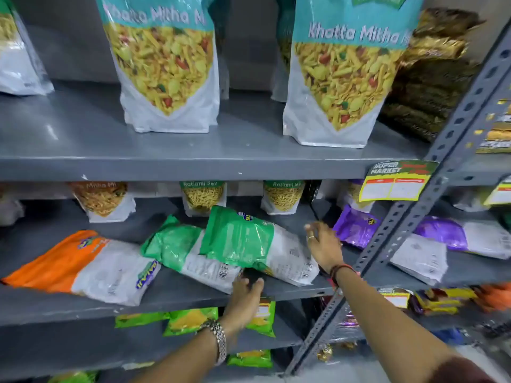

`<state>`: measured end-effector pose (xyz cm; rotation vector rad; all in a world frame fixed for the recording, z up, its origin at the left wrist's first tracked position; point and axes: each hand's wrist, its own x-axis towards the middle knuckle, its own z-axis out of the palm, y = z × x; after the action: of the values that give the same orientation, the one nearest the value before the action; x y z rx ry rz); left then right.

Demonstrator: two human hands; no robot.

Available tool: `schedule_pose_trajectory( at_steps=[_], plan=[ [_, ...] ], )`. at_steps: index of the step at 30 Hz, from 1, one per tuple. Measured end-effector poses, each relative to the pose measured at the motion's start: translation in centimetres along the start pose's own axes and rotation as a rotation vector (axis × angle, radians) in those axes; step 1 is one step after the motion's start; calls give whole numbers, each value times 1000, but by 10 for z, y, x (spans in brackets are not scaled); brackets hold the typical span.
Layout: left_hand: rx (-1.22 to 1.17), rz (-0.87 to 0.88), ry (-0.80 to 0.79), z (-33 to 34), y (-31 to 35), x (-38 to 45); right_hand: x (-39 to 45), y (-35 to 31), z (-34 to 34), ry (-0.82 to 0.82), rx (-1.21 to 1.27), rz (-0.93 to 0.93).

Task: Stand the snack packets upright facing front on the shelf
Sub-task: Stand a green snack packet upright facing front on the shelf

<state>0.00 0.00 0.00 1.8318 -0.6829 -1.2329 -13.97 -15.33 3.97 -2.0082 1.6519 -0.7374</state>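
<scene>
Two green-and-white snack packets lie on the middle grey shelf (166,297). The upper packet (249,239) is tilted across the lower packet (179,250), back side up. My left hand (246,297) reaches under the front edge of the upper packet, fingers tucked beneath it. My right hand (323,244) is at the packet's right end, fingers spread and apart from it or just touching; I cannot tell which. An orange-and-white packet (83,266) lies flat at the left. Purple-and-white packets (356,225) lie flat at the right.
Small sev packets (203,197) stand upright at the back of the same shelf. Large Khatta Mitha bags (168,64) stand on the shelf above. A slotted metal upright (414,211) crosses at the right, with a yellow price tag (395,183). Green packets (190,319) sit below.
</scene>
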Motion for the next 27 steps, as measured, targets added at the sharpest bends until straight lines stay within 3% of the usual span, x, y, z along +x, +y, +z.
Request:
schedule_pose_trajectory(
  at_steps=[3,6,13,18,23,27],
  plan=[
    [-304,-145,-27,20,12,18,38,3,11,-266,25,68],
    [-426,-206,1,35,25,26,70,-7,28,-410,58,79],
    [-700,-168,104,61,34,42,103,-24,54,-723,145,-33],
    [-744,-142,219,63,28,49,101,-14,58,-659,282,-81],
    [-784,-78,244,64,19,41,86,14,47,-565,375,222],
    [-754,12,293,59,16,29,67,39,33,-442,551,351]
  ],
)
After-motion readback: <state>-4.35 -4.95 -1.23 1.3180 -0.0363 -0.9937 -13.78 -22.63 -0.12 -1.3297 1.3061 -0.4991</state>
